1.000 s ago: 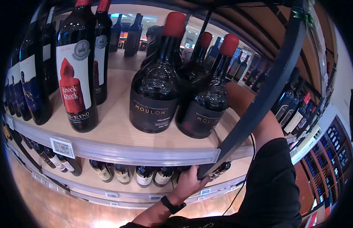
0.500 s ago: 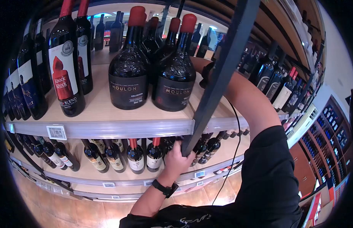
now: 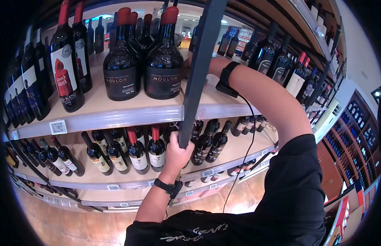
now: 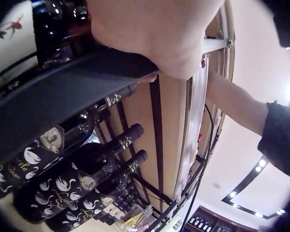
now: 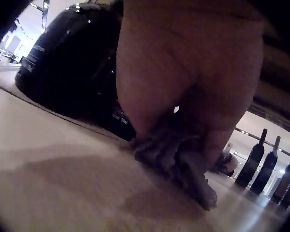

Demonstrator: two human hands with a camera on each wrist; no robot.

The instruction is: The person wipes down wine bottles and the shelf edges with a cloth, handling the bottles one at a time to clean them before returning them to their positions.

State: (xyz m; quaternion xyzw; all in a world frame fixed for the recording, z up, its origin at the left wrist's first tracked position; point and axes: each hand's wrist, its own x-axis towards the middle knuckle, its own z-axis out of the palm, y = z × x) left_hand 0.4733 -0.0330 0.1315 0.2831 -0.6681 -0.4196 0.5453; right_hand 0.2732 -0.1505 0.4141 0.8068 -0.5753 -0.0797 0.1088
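My left hand [image 3: 179, 152] grips the lower end of a black shelf post [image 3: 198, 69], below the upper shelf's edge. In the left wrist view that hand [image 4: 150, 36] lies over the same dark post [image 4: 72, 89]. My right hand [image 3: 215, 67] reaches behind the post, partly hidden by it. The right wrist view shows that hand [image 5: 188, 58] pinching a crumpled dark cloth [image 5: 169, 157] at the pale shelf board [image 5: 53, 164]. Beside it stand dark, broad-bodied Moulon bottles [image 3: 163, 80] with red wax tops.
A Knock Knock bottle [image 3: 67, 69] stands left on the upper shelf [image 3: 145, 102]. Wine bottles [image 3: 137, 156] line the shelf below; swan-label bottles [image 4: 63, 188] sit close under the left hand. A thin black cable [image 3: 239, 164] hangs by the right arm. More bottles [image 3: 266, 57] stand right.
The head view has shifted, so the post and Moulon bottles now appear farther left and more lower shelf shows. More of the right forearm and its wrist strap is visible. The left hand keeps its grip.
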